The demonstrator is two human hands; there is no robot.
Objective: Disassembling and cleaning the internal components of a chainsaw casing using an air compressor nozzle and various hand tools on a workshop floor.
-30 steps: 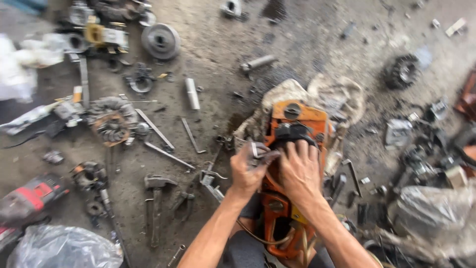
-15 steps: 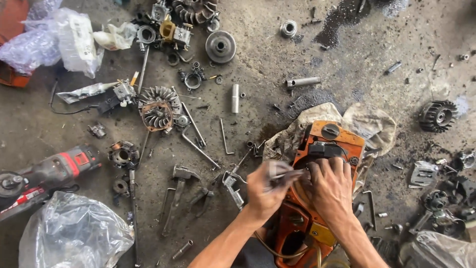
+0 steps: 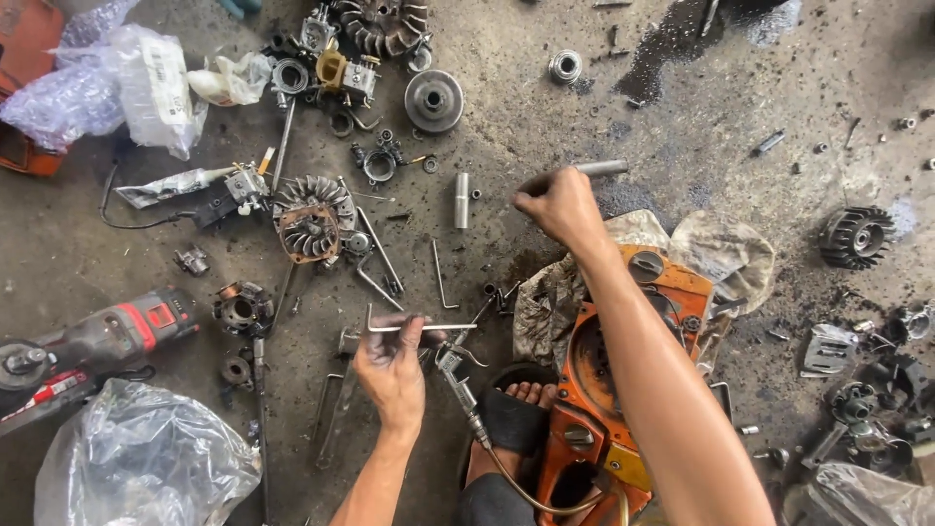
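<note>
Your left hand (image 3: pixel 392 368) rests low on the oil-stained concrete floor (image 3: pixel 682 117), its fingers pinched around the long arm of a thin L-shaped metal hex key (image 3: pixel 414 327), which lies level with its short bent end pointing up at the left. Your right hand (image 3: pixel 560 206) is stretched forward over the floor, fingers curled together around the near end of a short grey metal rod (image 3: pixel 596 168); the rod's far end projects to the right of the hand. Under your right forearm sits the orange chainsaw housing (image 3: pixel 599 390), resting partly on a dirty grey rag (image 3: pixel 721 253). A foot in a black sandal (image 3: pixel 511 414) presses against the housing's left edge. Just beside your left hand lies a metal air blow gun with a tan hose (image 3: pixel 463 385). Further left on the floor are a finned flywheel (image 3: pixel 310 219), a red and black angle grinder (image 3: pixel 93 341) and a crumpled clear plastic bag (image 3: pixel 146 458). A round steel clutch drum (image 3: pixel 433 100) lies near the top, well apart from both hands, and a black toothed fan wheel (image 3: pixel 857 237) lies at the far right.
</note>
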